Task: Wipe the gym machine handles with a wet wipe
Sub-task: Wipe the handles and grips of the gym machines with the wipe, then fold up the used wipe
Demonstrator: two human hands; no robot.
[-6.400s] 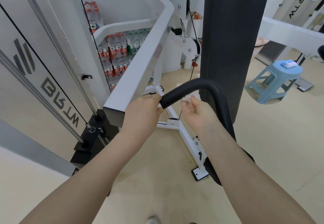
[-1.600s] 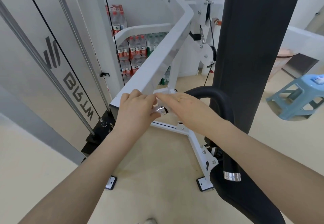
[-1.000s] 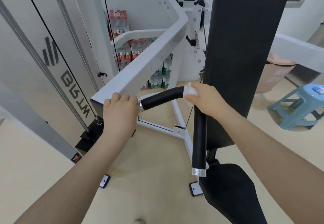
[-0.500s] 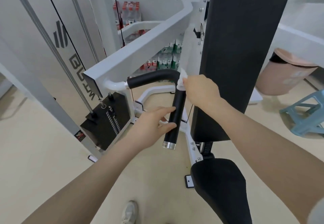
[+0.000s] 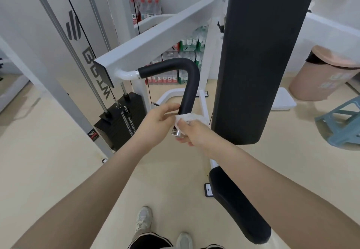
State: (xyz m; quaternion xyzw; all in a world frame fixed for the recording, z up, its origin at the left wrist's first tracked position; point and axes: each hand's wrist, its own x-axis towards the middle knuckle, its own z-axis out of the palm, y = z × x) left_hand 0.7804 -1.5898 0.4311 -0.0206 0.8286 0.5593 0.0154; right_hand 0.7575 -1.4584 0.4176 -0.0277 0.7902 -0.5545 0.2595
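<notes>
A black padded handle (image 5: pixel 190 81) bends down from the white machine arm (image 5: pixel 155 40) and ends in a silver cap (image 5: pixel 176 132). My right hand (image 5: pixel 192 131) grips a white wet wipe (image 5: pixel 190 117) wrapped round the handle's lower end, just above the cap. My left hand (image 5: pixel 157 120) is at the left of the same lower part, thumb and fingers curled toward the handle beside the wipe.
A tall black back pad (image 5: pixel 261 53) stands right of the handle, with the black seat (image 5: pixel 239 207) below it. The weight stack (image 5: pixel 120 120) and cables are at left. A pink bin (image 5: pixel 321 75), a blue stool (image 5: pixel 342 122) and shelved bottles (image 5: pixel 187 61) lie behind.
My right hand slid the wipe from the handle's bend down to its lower end. My left hand rose slightly along the lower part. The view tilted down.
</notes>
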